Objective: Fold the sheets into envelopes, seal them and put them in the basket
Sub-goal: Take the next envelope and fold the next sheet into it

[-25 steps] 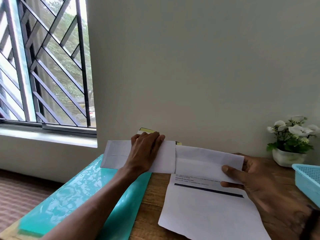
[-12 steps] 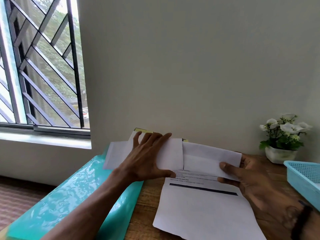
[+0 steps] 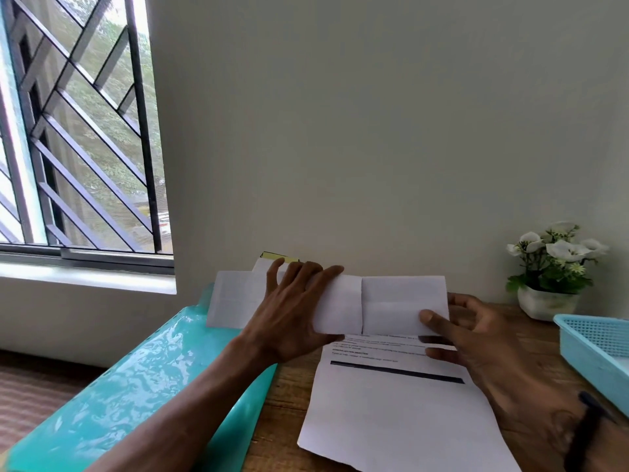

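A white sheet folded into a long strip (image 3: 391, 303) lies across the back of the wooden table (image 3: 289, 386), its left end over a turquoise plastic piece. My left hand (image 3: 292, 315) presses flat on the strip's middle, fingers spread, thumb under its lower edge. My right hand (image 3: 476, 338) pinches the strip's right end, thumb on top, fingers beneath, and has folded that end inward. Under the strip lies a flat printed sheet (image 3: 401, 413) with a dark bar. A light blue basket (image 3: 599, 356) stands at the right edge.
A turquoise plastic tray or lid (image 3: 143, 396) covers the table's left side. A small pot of white flowers (image 3: 551, 270) stands against the wall at the back right. A yellow-edged item (image 3: 277, 256) peeks out behind the strip. A barred window (image 3: 78, 131) is on the left.
My right hand has folded the strip's right end inward toward the middle. My left hand has slid right along the strip with its fingers spread. The camera has tilted slightly.
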